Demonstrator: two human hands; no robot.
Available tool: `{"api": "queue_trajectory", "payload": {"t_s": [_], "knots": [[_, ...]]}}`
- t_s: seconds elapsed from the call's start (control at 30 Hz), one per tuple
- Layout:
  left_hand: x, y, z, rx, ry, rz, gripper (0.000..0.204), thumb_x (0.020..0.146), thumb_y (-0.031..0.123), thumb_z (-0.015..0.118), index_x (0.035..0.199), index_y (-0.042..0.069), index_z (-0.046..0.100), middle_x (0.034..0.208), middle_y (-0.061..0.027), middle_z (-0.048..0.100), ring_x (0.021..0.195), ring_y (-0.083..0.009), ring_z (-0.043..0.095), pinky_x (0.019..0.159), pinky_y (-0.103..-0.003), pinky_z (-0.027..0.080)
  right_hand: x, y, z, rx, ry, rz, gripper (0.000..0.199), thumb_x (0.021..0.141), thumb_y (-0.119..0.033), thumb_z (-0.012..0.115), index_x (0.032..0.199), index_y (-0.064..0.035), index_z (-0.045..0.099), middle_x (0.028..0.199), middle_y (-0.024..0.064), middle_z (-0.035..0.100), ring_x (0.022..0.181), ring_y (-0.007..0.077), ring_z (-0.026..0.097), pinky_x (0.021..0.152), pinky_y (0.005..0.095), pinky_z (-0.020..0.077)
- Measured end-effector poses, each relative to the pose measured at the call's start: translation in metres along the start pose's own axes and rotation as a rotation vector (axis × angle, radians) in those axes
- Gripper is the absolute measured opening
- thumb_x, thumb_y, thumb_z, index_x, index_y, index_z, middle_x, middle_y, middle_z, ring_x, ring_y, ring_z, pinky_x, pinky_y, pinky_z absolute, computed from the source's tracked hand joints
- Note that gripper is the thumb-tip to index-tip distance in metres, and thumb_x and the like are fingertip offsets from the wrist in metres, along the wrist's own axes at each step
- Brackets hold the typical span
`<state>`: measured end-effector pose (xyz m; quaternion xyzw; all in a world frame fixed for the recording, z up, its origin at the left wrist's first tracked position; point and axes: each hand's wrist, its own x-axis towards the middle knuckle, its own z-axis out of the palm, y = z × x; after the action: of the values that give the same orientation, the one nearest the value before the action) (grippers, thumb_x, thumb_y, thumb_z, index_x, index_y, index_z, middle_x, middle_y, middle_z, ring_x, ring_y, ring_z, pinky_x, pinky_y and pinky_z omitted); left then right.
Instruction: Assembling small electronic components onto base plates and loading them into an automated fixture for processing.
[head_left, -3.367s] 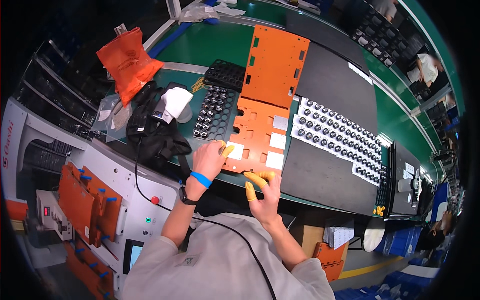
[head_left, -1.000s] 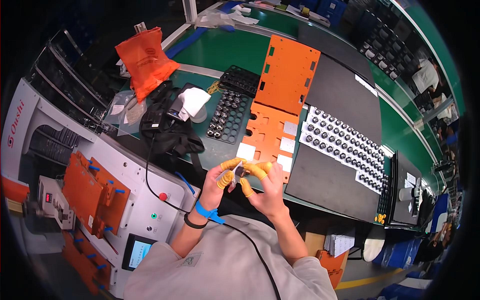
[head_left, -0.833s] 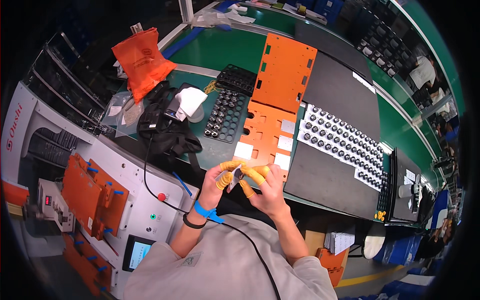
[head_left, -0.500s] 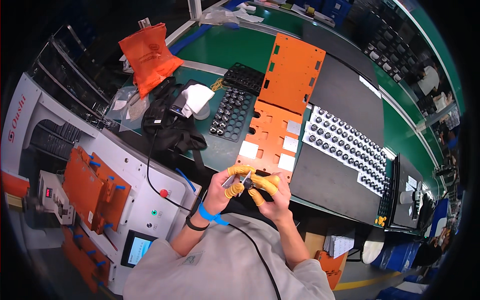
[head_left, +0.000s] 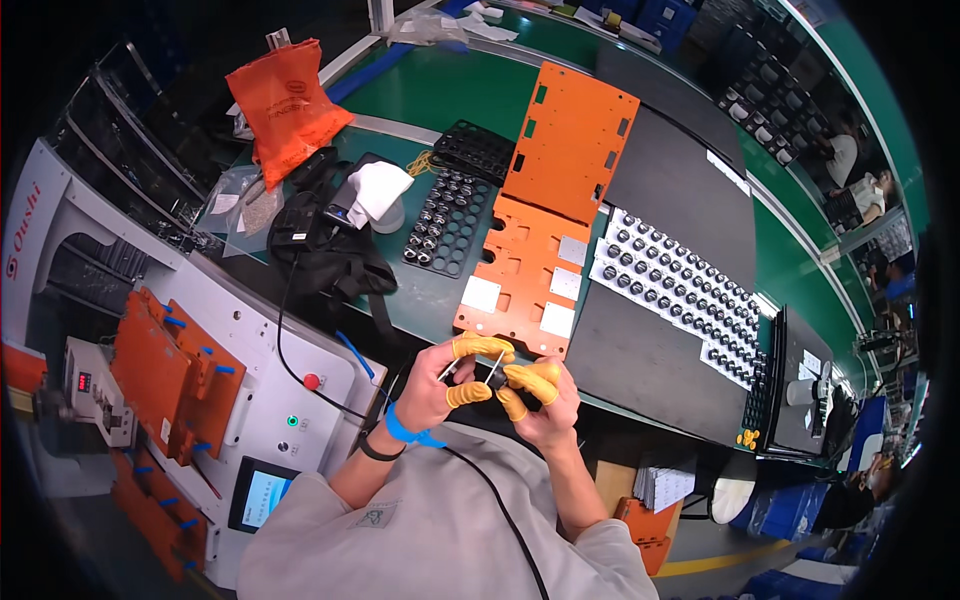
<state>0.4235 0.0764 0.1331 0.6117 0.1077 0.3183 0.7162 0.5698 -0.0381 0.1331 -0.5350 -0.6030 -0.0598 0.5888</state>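
Note:
My left hand [head_left: 432, 384] wears yellow finger cots and pinches a thin white plate [head_left: 497, 364], seen nearly edge-on. A slim pale metallic piece [head_left: 448, 369] also shows in that hand; its kind is unclear. Facing it, my right hand [head_left: 546, 408], with yellow finger cots too, has its fingers closed around a small black round part [head_left: 501, 381] against the plate, mostly hidden by the fingers. Just beyond the hands lies an orange fixture plate [head_left: 515, 275] with several square white plates [head_left: 480, 294] in its pockets.
An orange cover panel [head_left: 570, 140] adjoins the fixture. To the right, white plates with rows of black round parts [head_left: 680, 290] lie on a black mat [head_left: 640, 360]. Left are a black tray [head_left: 455, 230], a black bag [head_left: 325, 245] and a white machine [head_left: 300, 350]. A cable runs from my blue wristband [head_left: 405, 428].
The whole view has shifted slightly, moving the scene a little to the left. Both hands stay together on the plate and black part, with small finger shifts.

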Motion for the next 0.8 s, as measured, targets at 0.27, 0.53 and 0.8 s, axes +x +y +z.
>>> {"api": "queue_trajectory", "payload": {"t_s": [0.27, 0.53, 0.8], "knots": [[0.004, -0.007, 0.006, -0.133, 0.002, -0.193, 0.06, 0.089, 0.046, 0.077, 0.128, 0.002, 0.066, 0.091, 0.0025, 0.064, 0.067, -0.0034, 0.047, 0.057, -0.019, 0.038, 0.002, 0.0, -0.013, 0.008, -0.09, 0.159, 0.039, 0.071, -0.004, 0.085, 0.106, -0.003, 0.069, 0.076, 0.0045, 0.06, 0.061, 0.021, 0.052, 0.059, 0.0327, 0.0418], [0.01, -0.038, 0.018, -0.458, 0.079, -0.305, 0.053, 0.1, 0.049, 0.06, 0.128, 0.004, 0.061, 0.105, -0.001, 0.068, 0.079, -0.0073, 0.063, 0.061, -0.023, 0.048, 0.014, 0.005, -0.007, 0.078, -0.041, 0.463, 0.033, 0.079, -0.008, 0.08, 0.111, -0.0033, 0.07, 0.099, 0.0105, 0.064, 0.079, 0.0227, 0.057, 0.073, 0.0341, 0.0468], [0.021, -0.035, 0.037, -0.537, 0.312, -0.391, 0.062, 0.101, 0.059, 0.049, 0.129, 0.005, 0.06, 0.105, -0.0017, 0.067, 0.082, -0.0086, 0.061, 0.064, -0.025, 0.049, 0.02, 0.014, -0.009, -0.274, -0.112, 0.188, 0.052, 0.066, -0.013, 0.086, 0.116, -0.0091, 0.073, 0.098, 0.0081, 0.059, 0.09, 0.0295, 0.055, 0.077, 0.0409, 0.0454]]}}
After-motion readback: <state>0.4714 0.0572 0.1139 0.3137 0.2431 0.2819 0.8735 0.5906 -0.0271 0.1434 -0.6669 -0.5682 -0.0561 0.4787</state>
